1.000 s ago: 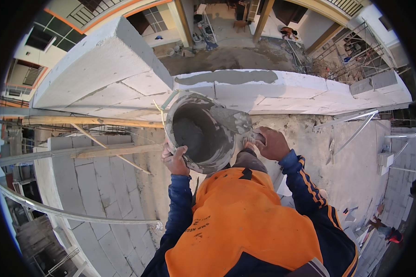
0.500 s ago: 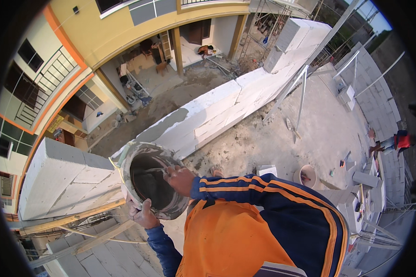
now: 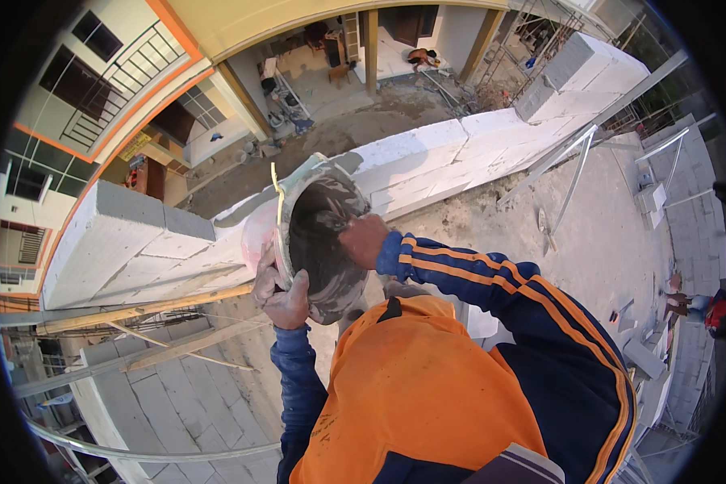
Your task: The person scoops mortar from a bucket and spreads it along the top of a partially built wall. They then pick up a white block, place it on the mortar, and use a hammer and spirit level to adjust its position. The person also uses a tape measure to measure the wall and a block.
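Note:
A mortar-smeared bucket (image 3: 259, 231) is tipped steeply against the low white block wall, its mouth turned to the right. Grey wet mortar (image 3: 313, 256) coats the inside. My left hand (image 3: 284, 300) is closed on the bucket's near rim, thumb over the edge. Reaching into the mouth, my right hand (image 3: 365, 241) is closed round what looks like a trowel (image 3: 329, 219), mostly hidden by the fingers and mortar. A yellow strip, apparently the bucket's handle, sticks up at the rim.
The white block wall (image 3: 415, 157) runs away to the far right, with a taller block stack (image 3: 129, 242) at left. Wooden planks (image 3: 177, 348) lie beside it. Metal braces (image 3: 569, 173) stand at right. A person (image 3: 714, 310) is at the far right; another (image 3: 422, 57) crouches below.
The bucket has tipped further, its mouth now turned more to the right. My right hand has gone deeper inside, and my left still holds the rim. The whole view has shifted.

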The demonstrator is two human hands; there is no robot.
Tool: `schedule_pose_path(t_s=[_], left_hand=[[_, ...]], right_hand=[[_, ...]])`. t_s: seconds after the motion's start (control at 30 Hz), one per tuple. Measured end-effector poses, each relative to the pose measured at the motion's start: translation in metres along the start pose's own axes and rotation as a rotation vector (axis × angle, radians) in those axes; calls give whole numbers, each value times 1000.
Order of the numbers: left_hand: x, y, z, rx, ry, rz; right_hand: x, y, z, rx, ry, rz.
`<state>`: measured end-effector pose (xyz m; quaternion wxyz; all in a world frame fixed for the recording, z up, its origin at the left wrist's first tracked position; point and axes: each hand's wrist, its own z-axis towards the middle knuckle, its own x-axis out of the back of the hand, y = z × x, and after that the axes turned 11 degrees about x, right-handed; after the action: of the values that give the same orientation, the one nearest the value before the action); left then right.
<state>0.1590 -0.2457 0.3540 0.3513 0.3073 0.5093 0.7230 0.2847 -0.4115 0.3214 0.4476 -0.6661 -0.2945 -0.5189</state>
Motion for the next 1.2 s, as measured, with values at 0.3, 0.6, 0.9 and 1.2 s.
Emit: schedule_pose_path(t_s=[0.3, 0.6, 0.9, 1.2], left_hand=[[-7, -6, 12, 98, -7, -68], [-18, -47, -20, 491, 478, -604], [-11, -59, -54, 529, 661, -612], [-13, -42, -62, 532, 702, -555]], right_hand=[[-44, 32, -37, 141, 62, 973], [26, 87, -42, 32, -137, 1228], [69, 214, -52, -97, -8, 887], [55, 259, -72, 20, 197, -133]])
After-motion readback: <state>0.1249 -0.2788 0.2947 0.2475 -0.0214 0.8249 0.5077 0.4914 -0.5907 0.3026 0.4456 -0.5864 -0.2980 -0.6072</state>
